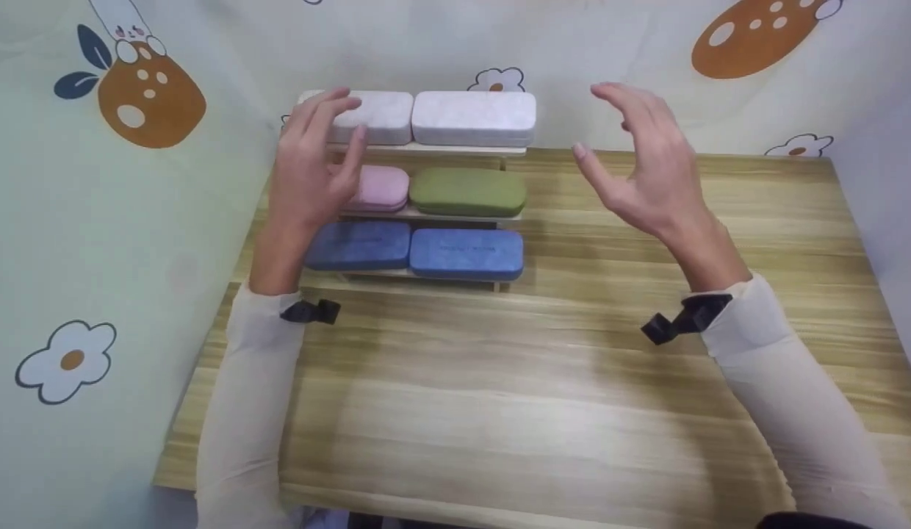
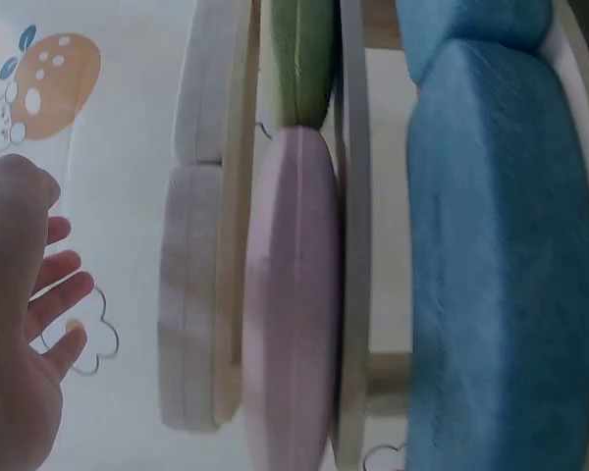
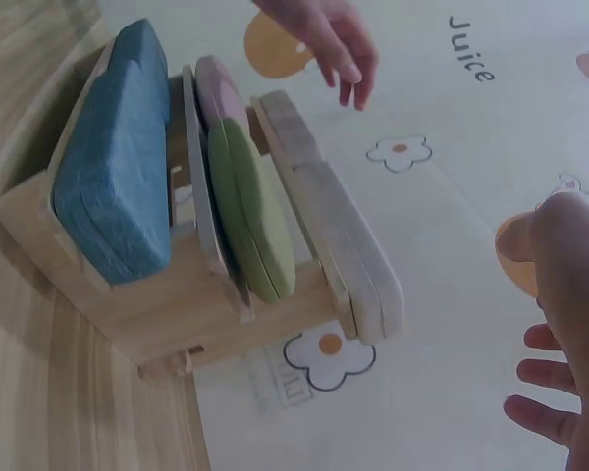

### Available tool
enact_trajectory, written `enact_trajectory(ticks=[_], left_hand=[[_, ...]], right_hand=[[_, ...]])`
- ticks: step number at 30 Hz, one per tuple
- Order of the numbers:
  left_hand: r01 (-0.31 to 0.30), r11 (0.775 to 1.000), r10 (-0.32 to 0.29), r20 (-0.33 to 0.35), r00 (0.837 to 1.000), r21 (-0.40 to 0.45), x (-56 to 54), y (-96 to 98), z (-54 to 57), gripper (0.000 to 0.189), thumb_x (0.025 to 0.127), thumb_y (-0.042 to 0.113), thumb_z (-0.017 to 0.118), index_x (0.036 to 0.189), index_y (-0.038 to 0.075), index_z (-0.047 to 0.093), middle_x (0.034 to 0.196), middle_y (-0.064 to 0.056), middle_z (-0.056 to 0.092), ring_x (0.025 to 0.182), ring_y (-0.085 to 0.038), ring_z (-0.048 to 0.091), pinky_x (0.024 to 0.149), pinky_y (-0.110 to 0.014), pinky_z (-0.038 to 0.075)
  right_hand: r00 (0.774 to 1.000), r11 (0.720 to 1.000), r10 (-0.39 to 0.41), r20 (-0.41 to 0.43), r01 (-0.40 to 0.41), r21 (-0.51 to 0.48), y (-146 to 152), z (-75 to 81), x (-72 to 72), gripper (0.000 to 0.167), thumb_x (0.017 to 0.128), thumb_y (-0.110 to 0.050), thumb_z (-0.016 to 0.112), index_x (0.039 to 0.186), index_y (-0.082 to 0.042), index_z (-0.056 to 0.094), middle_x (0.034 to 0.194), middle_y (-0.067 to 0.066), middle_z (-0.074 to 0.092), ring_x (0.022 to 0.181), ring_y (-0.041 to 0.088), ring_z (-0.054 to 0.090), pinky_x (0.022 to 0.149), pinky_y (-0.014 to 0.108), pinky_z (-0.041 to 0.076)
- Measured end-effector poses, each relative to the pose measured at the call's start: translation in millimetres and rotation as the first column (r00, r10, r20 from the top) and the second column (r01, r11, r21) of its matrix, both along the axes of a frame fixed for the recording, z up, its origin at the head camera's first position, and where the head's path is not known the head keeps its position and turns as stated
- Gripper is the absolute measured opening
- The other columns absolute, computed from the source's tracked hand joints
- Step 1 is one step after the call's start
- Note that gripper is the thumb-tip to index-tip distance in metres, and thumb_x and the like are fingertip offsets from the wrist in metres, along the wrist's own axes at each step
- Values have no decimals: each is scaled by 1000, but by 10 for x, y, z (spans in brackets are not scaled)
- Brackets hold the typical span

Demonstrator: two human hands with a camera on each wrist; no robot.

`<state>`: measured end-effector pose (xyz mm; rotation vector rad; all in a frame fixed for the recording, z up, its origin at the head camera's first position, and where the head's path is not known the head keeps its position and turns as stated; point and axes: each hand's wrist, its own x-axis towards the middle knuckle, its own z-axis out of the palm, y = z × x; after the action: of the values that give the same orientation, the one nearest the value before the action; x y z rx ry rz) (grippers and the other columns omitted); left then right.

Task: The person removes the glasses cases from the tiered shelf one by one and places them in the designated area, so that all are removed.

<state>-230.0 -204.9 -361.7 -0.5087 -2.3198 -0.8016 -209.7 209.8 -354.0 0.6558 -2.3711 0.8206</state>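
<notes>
My left hand, fingers loosely curved and thumb apart, hovers over the left side of a tiered wooden rack and holds nothing. My right hand is raised in the air to the right of the rack, its fingers spread from the thumb around nothing. Glasses cases lie on the three tiers. On top are a left white case and a right white case. A pink case, partly hidden by my left hand, and a green case share the middle tier. Below sit a left blue case and a right blue case.
The rack stands toward the back left of a wood-grain table. A pale wall covering with printed flowers and oranges rises behind and at the left. A plain pale wall borders the right side.
</notes>
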Motion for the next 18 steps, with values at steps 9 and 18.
enact_trajectory(ticks=[9, 18], left_hand=[[40, 993, -44, 36, 998, 107, 129, -391, -278, 34, 108, 31, 65, 131, 7, 74, 140, -7, 72, 139, -19, 62, 126, -39, 45], [-30, 963, 16, 54, 998, 269, 322, -607, -519, 20, 104, 15, 71, 115, 0, 78, 116, -15, 75, 114, -19, 67, 105, -36, 55]], right_hand=[[996, 997, 79, 29, -78, -6, -123, -138, 143, 62, 104, -43, 70, 155, -12, 57, 154, 6, 63, 132, 23, 62, 103, 39, 57], [982, 988, 143, 125, -136, -67, -218, -345, 229, 61, 101, -36, 76, 155, -13, 58, 152, 2, 64, 133, 22, 62, 102, 41, 59]])
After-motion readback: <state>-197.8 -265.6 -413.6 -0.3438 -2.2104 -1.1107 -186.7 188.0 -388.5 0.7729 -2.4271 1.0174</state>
